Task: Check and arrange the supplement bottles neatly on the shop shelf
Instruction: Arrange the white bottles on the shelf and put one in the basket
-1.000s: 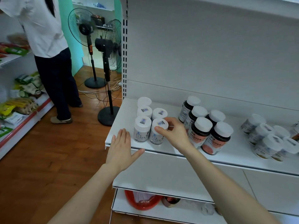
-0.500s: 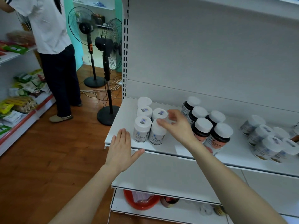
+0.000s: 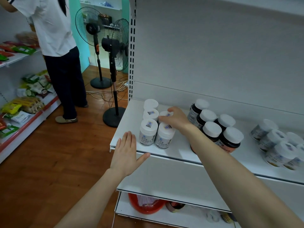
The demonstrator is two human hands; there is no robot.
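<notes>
Shelf [image 3: 131,116], left end: five white bottles [image 3: 148,134], rows near tidy. My right hand [image 3: 176,120] pinches the rear white bottle [image 3: 165,114]; my left hand [image 3: 125,150] lies flat on the front edge. Dark bottles [image 3: 212,129]: grouped. Right-end bottles [image 3: 278,150]: tilted, arranging apparently outstanding.

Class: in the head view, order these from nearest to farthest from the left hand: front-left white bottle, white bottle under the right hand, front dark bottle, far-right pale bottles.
1. front-left white bottle, right beside the left hand
2. second-row white bottle, which the right hand pinches
3. front dark bottle, mid-shelf
4. far-right pale bottles, right end
</notes>
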